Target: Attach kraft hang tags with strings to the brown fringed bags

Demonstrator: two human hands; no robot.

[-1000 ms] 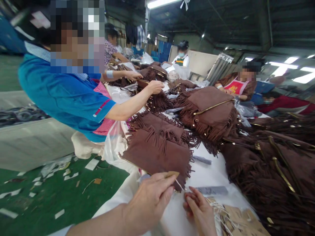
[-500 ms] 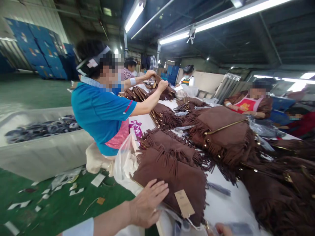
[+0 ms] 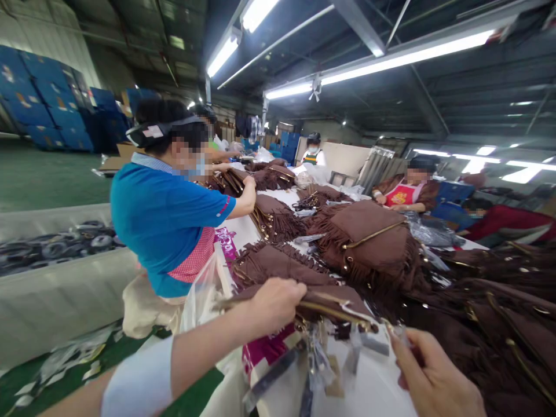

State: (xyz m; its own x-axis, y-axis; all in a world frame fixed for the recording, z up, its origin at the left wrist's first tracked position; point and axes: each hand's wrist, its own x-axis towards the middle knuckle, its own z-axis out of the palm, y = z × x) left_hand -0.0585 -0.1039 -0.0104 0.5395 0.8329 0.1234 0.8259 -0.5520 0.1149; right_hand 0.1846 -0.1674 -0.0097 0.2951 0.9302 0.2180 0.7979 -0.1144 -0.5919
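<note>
A brown fringed bag with a gold zip along its top edge is lifted off the near end of the table. My left hand is closed round that zip edge near its middle. At the bag's right end, beside small gold hardware, my right hand pinches the corner, or a fitting on it; the fingertips partly hide it. Below the edge, a tan paper tag and clear plastic-wrapped pieces show, blurred. Another brown fringed bag lies flat just beyond.
Heaps of brown bags cover the white table ahead and to the right. A co-worker in a blue shirt handles bags at left, beside a pale bin of dark coiled items. Another person in a red apron works across the table.
My left hand went from lying flat on the bag to gripping its zip edge, and the bag's near edge rose. My right hand came further into view. The view shifted somewhat.
</note>
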